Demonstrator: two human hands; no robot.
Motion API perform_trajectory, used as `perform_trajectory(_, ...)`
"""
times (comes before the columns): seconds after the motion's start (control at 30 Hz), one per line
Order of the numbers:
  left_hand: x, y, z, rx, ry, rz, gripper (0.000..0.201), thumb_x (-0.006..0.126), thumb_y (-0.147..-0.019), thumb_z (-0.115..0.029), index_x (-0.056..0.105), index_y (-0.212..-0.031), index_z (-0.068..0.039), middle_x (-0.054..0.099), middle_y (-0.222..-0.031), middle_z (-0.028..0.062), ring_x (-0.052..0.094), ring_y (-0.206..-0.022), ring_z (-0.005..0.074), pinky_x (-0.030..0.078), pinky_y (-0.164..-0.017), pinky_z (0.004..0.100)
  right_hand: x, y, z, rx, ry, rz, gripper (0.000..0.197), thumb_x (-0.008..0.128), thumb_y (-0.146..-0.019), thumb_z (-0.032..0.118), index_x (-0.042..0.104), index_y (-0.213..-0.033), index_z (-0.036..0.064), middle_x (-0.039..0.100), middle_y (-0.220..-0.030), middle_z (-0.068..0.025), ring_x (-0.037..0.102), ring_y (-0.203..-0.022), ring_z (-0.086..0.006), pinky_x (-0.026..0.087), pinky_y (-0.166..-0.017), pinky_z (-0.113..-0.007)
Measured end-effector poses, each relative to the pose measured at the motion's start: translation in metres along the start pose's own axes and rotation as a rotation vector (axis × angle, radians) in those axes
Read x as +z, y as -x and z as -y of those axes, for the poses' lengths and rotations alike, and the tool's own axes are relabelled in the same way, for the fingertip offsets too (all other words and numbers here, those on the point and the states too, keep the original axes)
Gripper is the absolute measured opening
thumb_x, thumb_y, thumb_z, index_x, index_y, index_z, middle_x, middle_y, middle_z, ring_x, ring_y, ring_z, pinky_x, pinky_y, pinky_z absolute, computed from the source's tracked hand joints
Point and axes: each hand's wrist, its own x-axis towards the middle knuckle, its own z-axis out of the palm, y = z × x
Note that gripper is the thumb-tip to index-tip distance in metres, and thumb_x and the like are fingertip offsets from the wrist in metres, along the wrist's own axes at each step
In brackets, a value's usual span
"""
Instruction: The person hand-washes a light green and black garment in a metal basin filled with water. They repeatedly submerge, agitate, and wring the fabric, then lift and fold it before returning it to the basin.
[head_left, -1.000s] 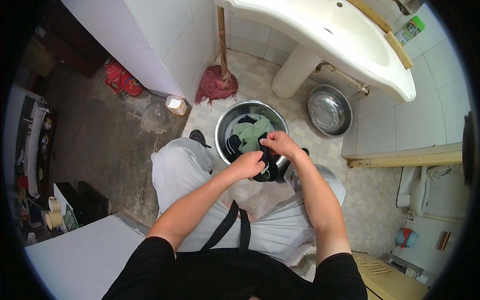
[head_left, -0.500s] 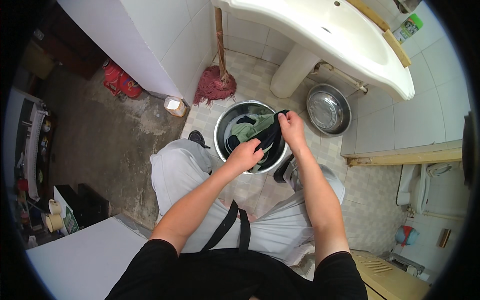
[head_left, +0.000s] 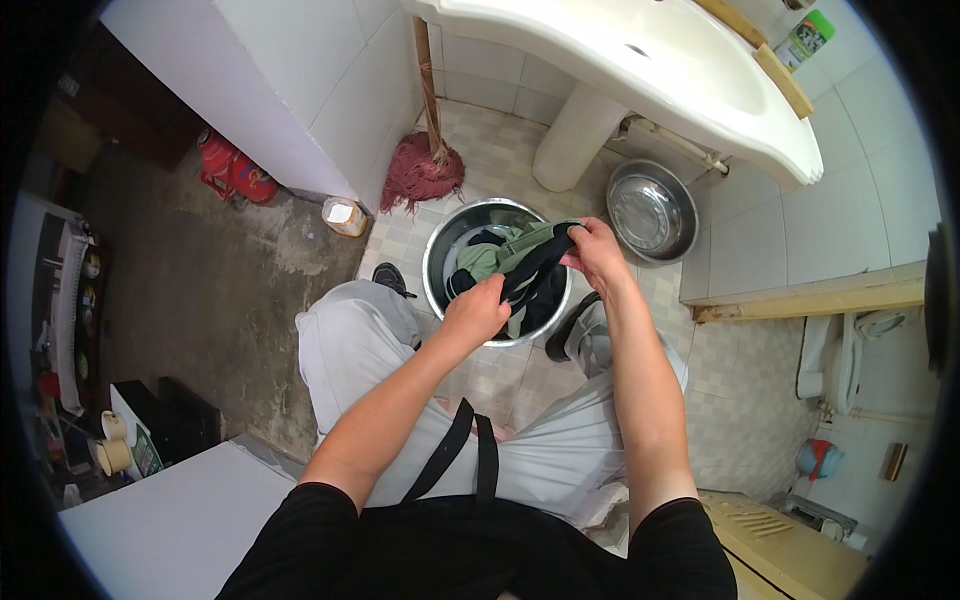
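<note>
Between my feet stands a round metal basin (head_left: 431,262) with wet clothes and some whitish water in it. A green and black garment (head_left: 540,262) stretches over the basin between my two hands. My left hand (head_left: 478,318) grips its near part at the basin's near side. At the right rim, my right hand (head_left: 600,255) is closed on the garment's dark edge. More of the green cloth lies bunched in the basin on the left. What lies under the garment is mostly hidden.
Another metal basin (head_left: 652,212) sits by the pedestal (head_left: 575,140) of the white washbasin (head_left: 600,55). A red string mop (head_left: 422,170) leans at the wall. Left are a small container (head_left: 345,217) and red thermos-like jugs (head_left: 235,172). A toilet (head_left: 845,365) stands far right.
My right hand has turned over and moved slightly right with the garment's edge. My left hand has shifted a little left, and the dark part now stretches straighter between them.
</note>
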Motion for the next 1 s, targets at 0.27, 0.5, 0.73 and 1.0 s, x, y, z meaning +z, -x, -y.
perform_trajectory(0.27,-0.001,0.005,0.007,-0.006,-0.071,-0.046,0.048,0.058,-0.083,-0.018,0.050,-0.127,-0.001,0.057,-0.121,0.0227,0.062,-0.099,0.0425,0.052,-0.084,0.0498,0.009,0.016,0.013,-0.046,0.138,-0.033,0.018,0.045,-0.099,0.014,0.048,-0.111,-0.0002,0.064,-0.094,-0.0119,0.067,-0.074,-0.0194,0.061,-0.065,-0.033)
perform_trajectory(0.5,0.004,0.001,0.020,-0.128,-0.200,0.003,0.047,0.059,-0.083,-0.021,0.050,-0.124,0.002,0.062,-0.109,0.0247,0.066,-0.088,0.0415,0.054,-0.077,0.0499,0.013,0.019,0.012,-0.107,0.153,0.006,0.018,0.044,-0.098,0.010,0.044,-0.112,-0.0008,0.063,-0.094,-0.0143,0.067,-0.075,-0.0210,0.061,-0.065,-0.034)
perform_trajectory(0.73,0.001,-0.009,0.010,-0.492,0.490,0.360,0.038,0.043,-0.093,-0.020,0.051,-0.125,0.000,0.069,-0.095,0.0146,0.069,-0.061,0.0200,0.056,-0.051,0.0316,0.017,0.032,0.023,-0.291,0.058,-0.008,0.028,0.042,-0.095,0.005,0.046,-0.122,0.0027,0.061,-0.091,-0.0104,0.064,-0.072,-0.0175,0.059,-0.061,-0.032)
perform_trajectory(1.0,-0.017,-0.010,0.006,-0.390,1.117,0.401,0.031,0.039,-0.090,-0.005,0.057,-0.115,-0.002,0.068,-0.085,0.0107,0.058,-0.053,0.0108,0.043,-0.043,0.0224,0.017,0.055,0.037,-0.708,0.538,0.239,0.024,0.047,-0.085,0.002,0.067,-0.099,0.0030,0.064,-0.085,-0.0073,0.061,-0.079,-0.0167,0.052,-0.073,-0.032)
